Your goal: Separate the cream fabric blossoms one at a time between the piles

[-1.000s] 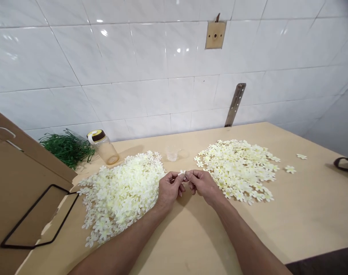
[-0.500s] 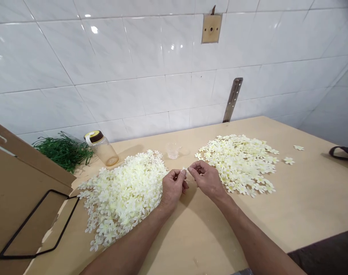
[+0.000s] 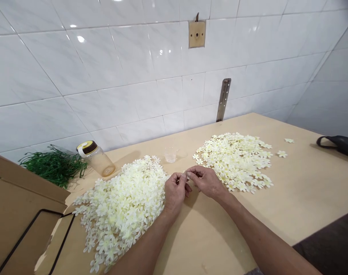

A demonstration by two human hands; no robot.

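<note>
My left hand (image 3: 174, 191) and my right hand (image 3: 204, 181) meet fingertip to fingertip just above the table. The left thumb and forefinger pinch a small white artificial flower (image 3: 184, 173), mostly covered by the fingers. My right hand is closed in a pinch at the same spot; what its tips hold is hidden. Left of my hands spreads a big heap of white artificial flowers (image 3: 128, 202), close by the left wrist. To the right, beyond my right hand, lies a flatter pile of cream-yellow flowers (image 3: 234, 160).
Behind my hands stands a small clear cup (image 3: 170, 156). A bottle with a brown and yellow lid (image 3: 98, 158) and green artificial stems (image 3: 55, 166) are at the back left. A cardboard box (image 3: 22, 202) borders the left; a black strapped object (image 3: 341, 144) lies far right.
The fingertips of my two hands have come together, the right having moved in against the left. The white piece between them is now more covered. The view has shifted slightly.
</note>
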